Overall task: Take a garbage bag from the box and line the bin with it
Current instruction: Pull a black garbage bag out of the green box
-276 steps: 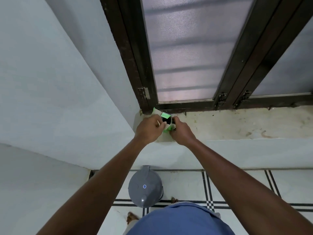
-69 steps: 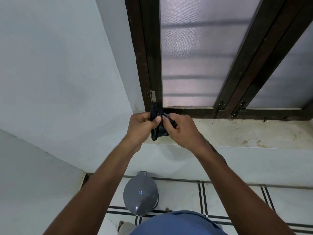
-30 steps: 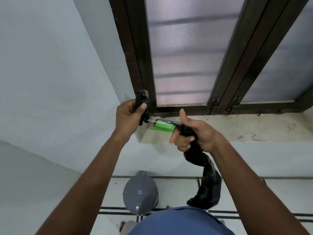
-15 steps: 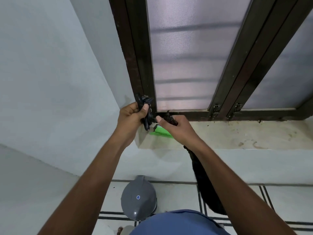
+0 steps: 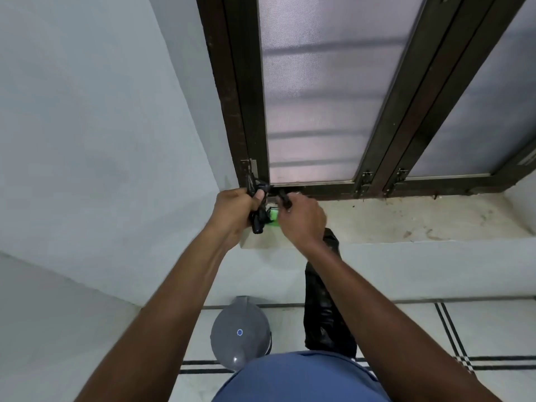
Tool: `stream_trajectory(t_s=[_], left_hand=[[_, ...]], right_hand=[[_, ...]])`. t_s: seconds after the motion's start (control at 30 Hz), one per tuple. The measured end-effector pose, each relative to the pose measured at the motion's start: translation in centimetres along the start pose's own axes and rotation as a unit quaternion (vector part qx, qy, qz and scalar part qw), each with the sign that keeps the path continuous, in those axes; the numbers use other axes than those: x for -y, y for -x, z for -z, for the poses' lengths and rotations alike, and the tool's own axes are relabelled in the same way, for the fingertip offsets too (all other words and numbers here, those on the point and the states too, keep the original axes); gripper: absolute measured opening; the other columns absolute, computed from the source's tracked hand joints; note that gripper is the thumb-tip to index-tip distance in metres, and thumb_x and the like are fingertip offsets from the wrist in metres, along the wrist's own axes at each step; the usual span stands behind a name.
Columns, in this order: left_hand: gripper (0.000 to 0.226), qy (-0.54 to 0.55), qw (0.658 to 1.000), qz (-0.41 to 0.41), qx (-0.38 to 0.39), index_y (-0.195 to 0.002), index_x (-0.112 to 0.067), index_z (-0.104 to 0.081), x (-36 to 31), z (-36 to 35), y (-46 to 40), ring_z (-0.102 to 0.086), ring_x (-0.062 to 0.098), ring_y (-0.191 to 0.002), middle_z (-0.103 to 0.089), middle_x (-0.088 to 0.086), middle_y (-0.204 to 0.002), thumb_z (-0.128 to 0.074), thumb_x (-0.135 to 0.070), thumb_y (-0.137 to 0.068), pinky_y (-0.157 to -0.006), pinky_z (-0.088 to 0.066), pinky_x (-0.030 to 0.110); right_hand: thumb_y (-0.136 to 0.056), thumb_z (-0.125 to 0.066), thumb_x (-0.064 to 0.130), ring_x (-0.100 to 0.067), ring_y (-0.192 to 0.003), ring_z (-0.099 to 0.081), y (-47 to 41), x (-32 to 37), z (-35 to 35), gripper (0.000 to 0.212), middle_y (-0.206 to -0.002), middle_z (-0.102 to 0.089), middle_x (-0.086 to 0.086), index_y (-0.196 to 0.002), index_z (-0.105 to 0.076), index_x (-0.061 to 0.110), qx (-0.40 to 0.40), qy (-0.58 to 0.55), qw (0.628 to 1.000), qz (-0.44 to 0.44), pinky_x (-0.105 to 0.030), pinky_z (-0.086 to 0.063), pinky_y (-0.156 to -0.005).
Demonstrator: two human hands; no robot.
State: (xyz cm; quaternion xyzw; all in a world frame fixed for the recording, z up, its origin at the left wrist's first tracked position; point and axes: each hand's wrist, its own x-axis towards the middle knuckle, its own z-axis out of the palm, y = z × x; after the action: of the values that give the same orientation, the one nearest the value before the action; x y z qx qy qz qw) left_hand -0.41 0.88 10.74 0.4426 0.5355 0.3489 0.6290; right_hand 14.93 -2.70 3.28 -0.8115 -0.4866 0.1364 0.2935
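Down on the tiled floor, close to the person's feet, stands the bin (image 5: pixel 240 339), round and grey with a smooth, shiny lid that is shut. Beside it hangs the garbage bag (image 5: pixel 326 314), a long black strip that drops from under the right arm. It looks thin, soft and very light, so I think it will flop, cling and slip; the best place to take hold is the open top edge, one side in each hand. Higher up, the left hand (image 5: pixel 232 211) is closed tight on a small dark bunch of black plastic. The right hand (image 5: pixel 301 219) is curled shut too, pinching another bit of black plastic at its fingertips, and the long bag seems to come from this hand. Between the hands peeks the green box (image 5: pixel 273 219), lying on the rough, stained window ledge (image 5: pixel 406 219). Behind that rises a dark wooden frame (image 5: pixel 240 111) with bumpy, cloudy glass.
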Motion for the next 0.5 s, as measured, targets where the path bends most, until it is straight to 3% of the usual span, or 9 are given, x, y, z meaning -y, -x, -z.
stream_trajectory(t_s=[0.07,0.1,0.17,0.23,0.33,0.4,0.43,0.5], left_hand=[[0.012,-0.006,0.999,0.014,0.049,-0.095,-0.002,-0.077,-0.3,0.7,1.0,-0.062,0.027,-0.072,-0.068,0.007,-0.076,-0.069,-0.005,-0.103,-0.082,-0.059,0.044],[0.014,-0.025,0.997,0.004,0.070,-0.092,-0.003,-0.078,-0.3,0.9,1.6,-0.064,0.029,-0.072,-0.069,0.007,-0.074,-0.070,-0.006,-0.102,-0.084,-0.059,0.048],[0.013,-0.024,0.996,-0.020,0.081,-0.093,-0.004,-0.079,-0.1,1.4,2.1,-0.073,0.035,-0.081,-0.075,0.013,-0.081,-0.071,-0.010,-0.103,-0.086,-0.064,0.049],[0.014,0.021,0.995,-0.029,0.088,-0.109,-0.002,-0.078,0.2,1.7,2.2,-0.079,0.030,-0.091,-0.080,0.014,-0.097,-0.070,-0.013,-0.104,-0.080,-0.066,0.038],[0.024,0.073,0.990,-0.031,0.113,-0.124,0.000,-0.075,0.5,1.9,2.1,-0.079,0.025,-0.098,-0.079,0.011,-0.106,-0.069,-0.014,-0.105,-0.085,-0.065,0.034],[0.025,0.071,0.989,-0.041,0.121,-0.125,-0.002,-0.075,1.1,2.4,2.0,-0.077,0.025,-0.101,-0.078,0.010,-0.108,-0.070,-0.015,-0.105,-0.094,-0.063,0.037],[0.025,0.062,0.990,-0.044,0.119,-0.124,-0.003,-0.076,1.3,2.6,1.9,-0.076,0.023,-0.101,-0.077,0.009,-0.108,-0.070,-0.017,-0.104,-0.095,-0.061,0.037],[0.021,0.037,0.993,-0.043,0.100,-0.118,-0.008,-0.078,1.9,2.9,1.8,-0.072,0.017,-0.095,-0.077,0.005,-0.104,-0.074,-0.022,-0.102,-0.089,-0.053,0.034]], right_hand=[[-0.108,-0.061,0.037,-0.034,-0.089,-0.075,-1.3,-2.5,0.8,0.026,-0.084,-0.074,-0.002,-0.097,-0.078,0.022,-0.023,0.016,0.996,-0.086,-0.033,-0.045,-0.066],[-0.109,-0.060,0.041,-0.035,-0.090,-0.075,-1.7,-3.7,1.5,0.030,-0.082,-0.070,-0.001,-0.095,-0.076,0.021,-0.010,0.016,0.994,-0.107,-0.033,-0.041,-0.065],[-0.108,-0.061,0.059,-0.027,-0.078,-0.069,-1.6,-4.8,2.6,0.047,-0.073,-0.061,0.004,-0.078,-0.063,0.023,0.036,-0.030,0.993,-0.106,-0.032,-0.036,-0.060],[-0.103,-0.066,0.063,-0.020,-0.072,-0.062,-1.1,-4.2,2.9,0.050,-0.073,-0.061,0.005,-0.077,-0.058,0.022,0.075,-0.137,0.983,-0.098,-0.033,-0.039,-0.062],[-0.098,-0.054,0.056,-0.027,-0.111,-0.067,-0.8,-1.8,3.4,0.039,-0.107,-0.072,-0.001,-0.103,-0.071,0.021,0.126,-0.222,0.961,-0.103,-0.037,-0.047,-0.085],[-0.088,-0.032,0.059,-0.032,-0.138,-0.049,-0.9,-1.1,3.8,0.057,-0.138,-0.061,-0.004,-0.115,-0.074,0.031,0.149,-0.141,0.974,-0.101,-0.044,-0.039,-0.106],[-0.086,-0.026,0.058,-0.032,-0.142,-0.038,-0.8,-1.1,3.9,0.064,-0.146,-0.051,-0.005,-0.121,-0.075,0.034,0.147,-0.071,0.983,-0.088,-0.046,-0.031,-0.111],[-0.098,-0.029,0.052,-0.032,-0.137,-0.030,-0.6,-1.7,4.5,0.058,-0.147,-0.041,-0.008,-0.127,-0.074,0.031,0.125,0.060,0.990,-0.030,-0.043,-0.023,-0.109]])
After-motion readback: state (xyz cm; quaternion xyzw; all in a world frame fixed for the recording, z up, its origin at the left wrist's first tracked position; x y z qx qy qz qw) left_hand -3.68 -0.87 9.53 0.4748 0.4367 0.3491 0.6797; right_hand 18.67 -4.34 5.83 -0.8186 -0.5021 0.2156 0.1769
